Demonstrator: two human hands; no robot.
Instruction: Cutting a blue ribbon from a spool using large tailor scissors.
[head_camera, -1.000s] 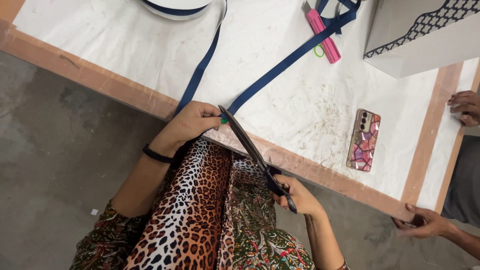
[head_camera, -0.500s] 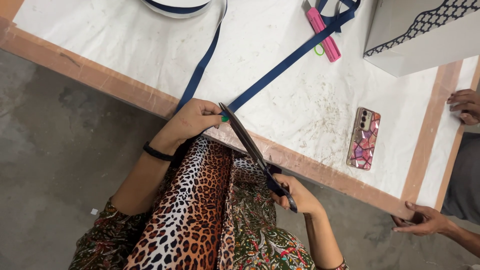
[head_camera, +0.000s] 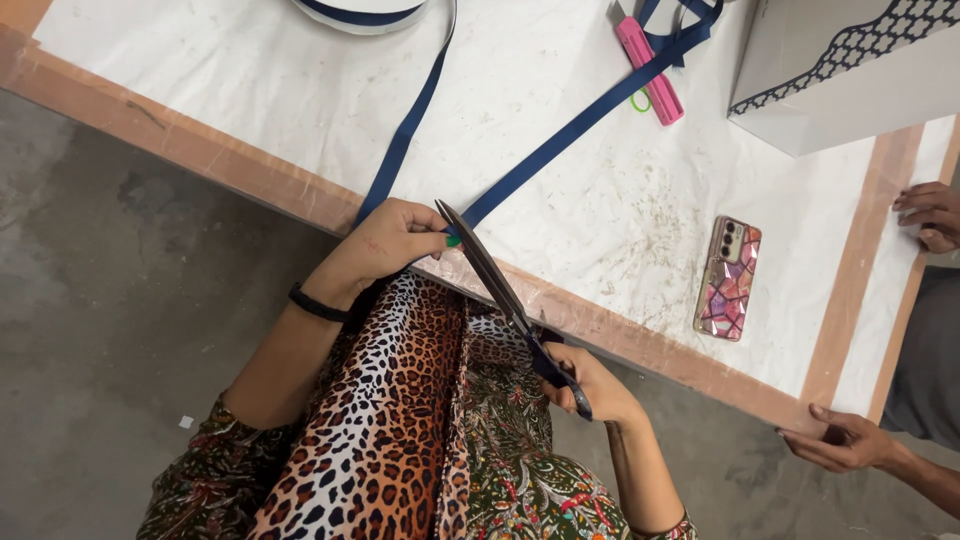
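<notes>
Ribbon (head_camera: 400, 150), dark blue, runs from the upper left of the frame down to the desk (head_camera: 200, 140) edge, where the left hand (head_camera: 385, 245) is closed around its fold, pinching it at mid-frame. A second length of the same ribbon climbs from that pinch toward the upper right, passing a pink cutter (head_camera: 648, 68). Scissors (head_camera: 500, 295) slant from the fold down to the right hand (head_camera: 590, 385), whose fingers are curled through the dark handles; the blades look nearly together, with their tips at the pinch. To cut well, the ribbon should be held taut and flat just beside the blade, fingertips clear of the edge, with the blades square across the band. Farther right, a phone (head_camera: 728, 280) in a pink patterned case lies on the desk, a white box (head_camera: 850, 70) sits at the upper right, and another person's hands (head_camera: 850, 440) rest at the right edge.
</notes>
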